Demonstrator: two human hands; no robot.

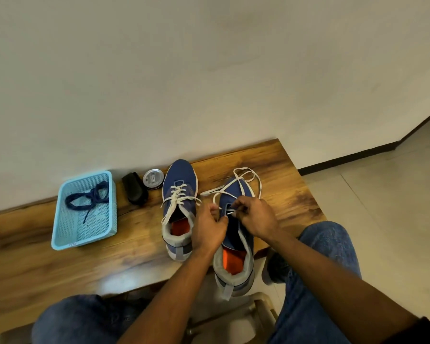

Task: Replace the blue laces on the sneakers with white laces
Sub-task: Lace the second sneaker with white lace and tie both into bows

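Two knees in blue jeans point(325, 247) are seen nearest, at the table's point(60, 264) near edge, with a stool point(233, 316) between them. Two bare forearms are stretched forward over the right sneaker point(236, 264), whose heel overhangs the near edge and whose toe points to the far wall. The left hand point(209, 229) is curled over this sneaker's throat, and its fingertips appear to pinch the white lace point(246, 180); the right hand point(256, 217) is closed on the lace's tip at the eyelets. The eyelet rows are largely hidden by both hands, so how far the lacing has gone cannot be told. The rest of the white lace is looped loosely over the toe and onto the wood beyond it.

Just left, the left sneaker point(178, 209) is stood parallel, already laced in white, with its ends hanging loose. Two sneakers are counted, both blue with orange insoles.

Farther left, near the wall, a round tin point(153, 178) and a black brush point(134, 191) are placed side by side. At far left a light-blue basket point(60, 234) is set, with blue laces point(91, 198) tangled in it; their number cannot be told.
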